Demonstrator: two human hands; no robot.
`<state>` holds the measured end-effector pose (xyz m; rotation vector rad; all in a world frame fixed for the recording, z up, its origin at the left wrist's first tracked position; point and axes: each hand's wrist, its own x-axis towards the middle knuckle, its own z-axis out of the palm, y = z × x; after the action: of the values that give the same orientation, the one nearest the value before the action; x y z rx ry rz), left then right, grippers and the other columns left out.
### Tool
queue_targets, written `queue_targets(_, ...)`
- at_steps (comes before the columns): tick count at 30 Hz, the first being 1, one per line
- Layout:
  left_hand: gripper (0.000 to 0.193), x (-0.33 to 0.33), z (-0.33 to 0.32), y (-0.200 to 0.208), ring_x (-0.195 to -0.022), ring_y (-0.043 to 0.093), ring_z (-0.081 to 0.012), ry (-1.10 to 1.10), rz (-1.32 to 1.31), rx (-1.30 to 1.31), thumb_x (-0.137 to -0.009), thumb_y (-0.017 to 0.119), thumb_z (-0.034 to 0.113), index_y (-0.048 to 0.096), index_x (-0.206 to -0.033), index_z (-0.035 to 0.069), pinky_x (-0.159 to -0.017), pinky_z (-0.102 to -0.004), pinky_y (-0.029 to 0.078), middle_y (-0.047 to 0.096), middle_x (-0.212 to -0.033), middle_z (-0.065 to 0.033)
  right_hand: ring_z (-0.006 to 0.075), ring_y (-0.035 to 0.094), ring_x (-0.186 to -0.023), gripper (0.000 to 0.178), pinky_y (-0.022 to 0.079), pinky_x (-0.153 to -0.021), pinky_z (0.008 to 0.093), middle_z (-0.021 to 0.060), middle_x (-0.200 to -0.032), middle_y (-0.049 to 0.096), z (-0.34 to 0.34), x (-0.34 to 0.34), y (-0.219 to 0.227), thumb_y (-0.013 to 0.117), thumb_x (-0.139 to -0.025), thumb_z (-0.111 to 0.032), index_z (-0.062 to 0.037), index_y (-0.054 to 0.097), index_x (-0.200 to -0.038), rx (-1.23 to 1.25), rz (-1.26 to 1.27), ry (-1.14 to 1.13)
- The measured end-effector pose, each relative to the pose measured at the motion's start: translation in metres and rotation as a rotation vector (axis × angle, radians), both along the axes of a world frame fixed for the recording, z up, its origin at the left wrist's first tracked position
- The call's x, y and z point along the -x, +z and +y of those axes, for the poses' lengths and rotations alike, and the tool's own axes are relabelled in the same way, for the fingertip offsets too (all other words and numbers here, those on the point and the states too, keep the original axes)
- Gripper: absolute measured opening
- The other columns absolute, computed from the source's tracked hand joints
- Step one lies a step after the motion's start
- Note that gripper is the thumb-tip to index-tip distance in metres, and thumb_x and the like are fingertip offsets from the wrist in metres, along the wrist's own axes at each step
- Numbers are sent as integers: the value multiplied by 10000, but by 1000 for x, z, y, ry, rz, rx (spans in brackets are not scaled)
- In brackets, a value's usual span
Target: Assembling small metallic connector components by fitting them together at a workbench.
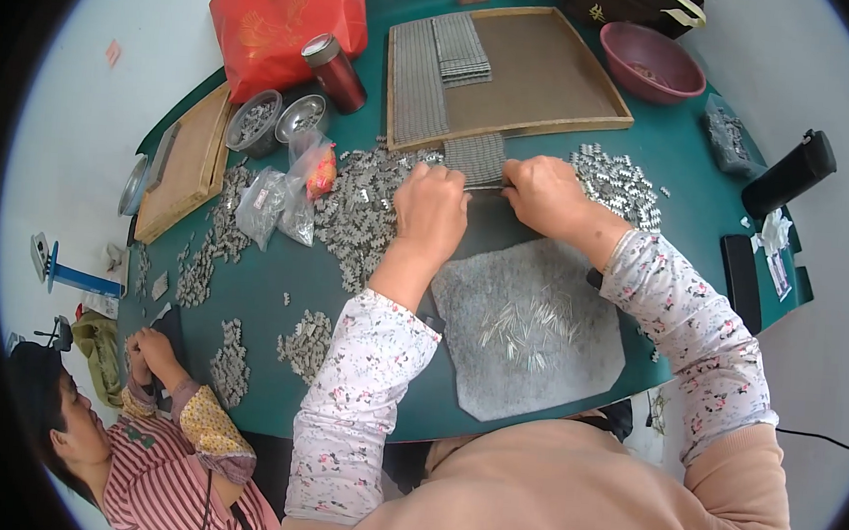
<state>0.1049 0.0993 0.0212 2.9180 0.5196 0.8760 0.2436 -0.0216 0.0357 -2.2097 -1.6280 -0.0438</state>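
A flat ribbed grey metal panel (475, 153) lies just in front of the wooden-rimmed tray (540, 131). My left hand (430, 212) is closed at the panel's near left corner, thumb and fingers pinched together. At the near right corner, my right hand (548, 197) pinches the same edge. Their fingertips hide exactly how the panel is gripped. Similar ribbed panels (418, 80) cover the left part of the tray, with a small stack (462, 49) on top. Thin silvery pins (531, 328) are scattered on a grey cloth (466, 374) below my hands.
Loose metal links (355, 212) are heaped left of my hands, more links (616, 184) to the right. Plastic bags (261, 206), a red flask (335, 75), a red bag (293, 33), a pink basin (651, 60) and a black bottle (790, 176) stand around. A co-worker (156, 443) sits left.
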Motion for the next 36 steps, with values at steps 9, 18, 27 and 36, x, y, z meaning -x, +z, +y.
queue_targets(9,247,-11,11,-5,-867,584,-309,70,27,-32,-624,809,141,649,-784,40,-775,-425,463,654,-851,-121,380,665,-801,134,530,-743,446,211,-787,670,12,-6,-7,652,-781,-119,-4,614,-840,44,-41,-94)
queue_targets(18,196,35,9,37,-779,568,-288,95,-195,89,-657,788,128,646,-750,31,-688,-393,455,629,-774,-104,367,658,-807,298,523,-709,440,176,-817,671,10,1,6,724,-745,-157,-13,562,-951,26,-95,-123)
queue_targets(27,159,178,5,15,-722,579,-81,292,-750,789,-902,654,114,651,-843,-34,-686,-210,454,642,-783,-24,348,647,-798,125,527,-728,431,153,-832,645,8,109,16,692,-722,-57,-9,647,-828,-29,151,610)
queue_targets(36,204,218,3,-23,-746,607,-112,379,-935,726,-932,621,145,643,-885,-52,-724,-247,508,652,-822,-60,356,631,-767,113,515,-701,435,157,-784,619,30,176,-5,707,-733,-81,-12,645,-798,103,169,749)
